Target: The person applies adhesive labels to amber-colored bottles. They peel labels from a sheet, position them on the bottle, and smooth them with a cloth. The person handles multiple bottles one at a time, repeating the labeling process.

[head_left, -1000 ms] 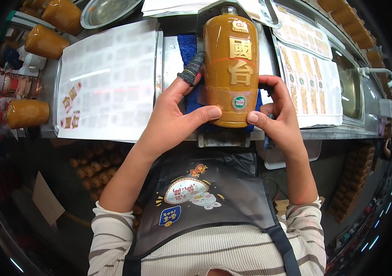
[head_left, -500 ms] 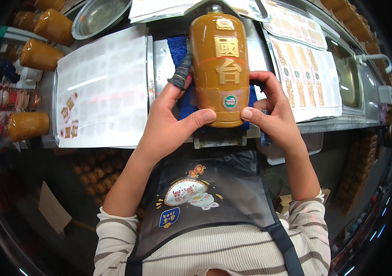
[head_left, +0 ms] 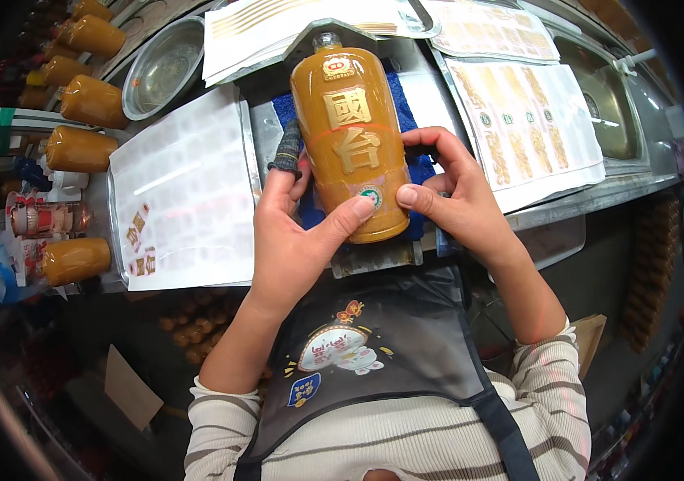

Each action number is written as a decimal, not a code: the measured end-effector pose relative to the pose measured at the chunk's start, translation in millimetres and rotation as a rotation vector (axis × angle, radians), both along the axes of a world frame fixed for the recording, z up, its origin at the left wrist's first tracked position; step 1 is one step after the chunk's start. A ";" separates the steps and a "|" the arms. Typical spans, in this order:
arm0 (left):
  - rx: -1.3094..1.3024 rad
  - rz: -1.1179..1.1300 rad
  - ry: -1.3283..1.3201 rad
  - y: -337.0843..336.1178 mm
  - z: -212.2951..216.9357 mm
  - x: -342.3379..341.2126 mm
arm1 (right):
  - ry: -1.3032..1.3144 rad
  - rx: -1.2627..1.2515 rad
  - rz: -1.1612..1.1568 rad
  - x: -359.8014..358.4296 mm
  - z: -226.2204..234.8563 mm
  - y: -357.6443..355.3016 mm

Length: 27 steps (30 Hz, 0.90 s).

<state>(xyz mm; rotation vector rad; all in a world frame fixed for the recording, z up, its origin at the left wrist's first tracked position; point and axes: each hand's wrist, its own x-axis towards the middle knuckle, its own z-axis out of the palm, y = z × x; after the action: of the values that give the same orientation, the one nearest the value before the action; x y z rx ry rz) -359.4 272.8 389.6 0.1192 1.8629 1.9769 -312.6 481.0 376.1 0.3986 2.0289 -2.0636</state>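
Observation:
A glossy ochre-brown bottle with raised gold characters lies on its back, neck pointing away from me, over a blue cloth on a metal stand. My left hand grips its lower left side; the thumb presses on a film strip beside a small round green-and-white sticker. A dark grey knit cover wraps one left finger. On the lower right side, my right hand holds the bottle, its thumb at the edge and its fingers bent around. A thin red light line crosses the bottle's middle.
A white sheet with few gold decals left lies at left. Sheets of gold decals lie at right, beside a metal sink. A metal basin stands at back left, near several brown bottles. More sheets are stacked behind the stand.
My view has shifted and turned, so the scene appears tilted. My left thumb has moved from the bottle's lower edge up onto the film by the round sticker. Both hands still hold the bottle.

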 end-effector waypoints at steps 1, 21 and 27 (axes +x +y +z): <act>0.012 0.003 -0.017 0.2 0.5 0.7 | -0.037 -0.008 0.015 -0.1 0.2 1.6; 0.045 0.018 -0.035 -2.2 -3.9 1.7 | -0.028 -0.109 0.035 -7.5 -9.5 5.6; -0.024 0.003 0.018 -4.1 -6.3 1.4 | 0.000 -0.146 0.026 -8.9 -10.4 7.6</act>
<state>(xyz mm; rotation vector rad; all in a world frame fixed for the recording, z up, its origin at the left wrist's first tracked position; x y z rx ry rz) -358.0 268.7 383.3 0.1276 1.8983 1.9610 -321.5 488.5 365.7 0.3433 1.8580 -2.1783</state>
